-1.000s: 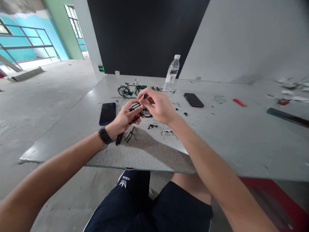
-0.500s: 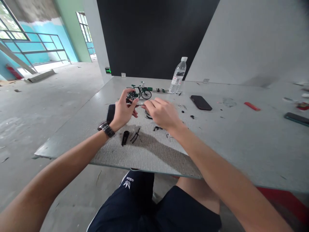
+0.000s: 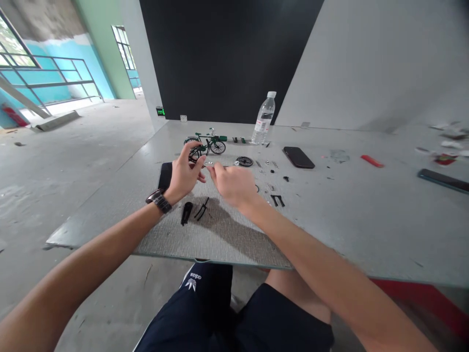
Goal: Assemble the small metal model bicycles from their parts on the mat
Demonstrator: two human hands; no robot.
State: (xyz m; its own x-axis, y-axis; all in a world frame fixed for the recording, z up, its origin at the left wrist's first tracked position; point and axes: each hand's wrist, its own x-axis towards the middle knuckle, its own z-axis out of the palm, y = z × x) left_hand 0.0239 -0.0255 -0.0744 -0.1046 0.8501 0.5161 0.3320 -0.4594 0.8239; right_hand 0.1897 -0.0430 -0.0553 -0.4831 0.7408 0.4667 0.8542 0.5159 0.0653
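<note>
My left hand [image 3: 186, 171] is closed in a pinch, its thumb and fingers round a small dark bicycle part [image 3: 194, 155]. A little silver piece [image 3: 209, 164] shows between my fingertips and those of the other hand. My right hand [image 3: 234, 185], slightly blurred, pinches at that silver piece; what lies inside its fingers is hidden. Right behind the left hand stands a dark green model bicycle [image 3: 210, 143]. Below the hands on the table lie a black chain-cover-like part [image 3: 186, 213] and a black fork [image 3: 202, 209].
Past my right hand lie a spoked wheel [image 3: 245, 161], a black two-legged part [image 3: 277, 200] and several tiny pieces. A water bottle [image 3: 264, 120] stands at the back. Farther right are a black phone [image 3: 298, 157], a red object [image 3: 372, 161] and another dark phone-like slab [image 3: 447, 181].
My right hand has turned and shifted left, uncovering the spoked wheel and the two-legged part. The left hand keeps its pinch. The whole view has shifted slightly.
</note>
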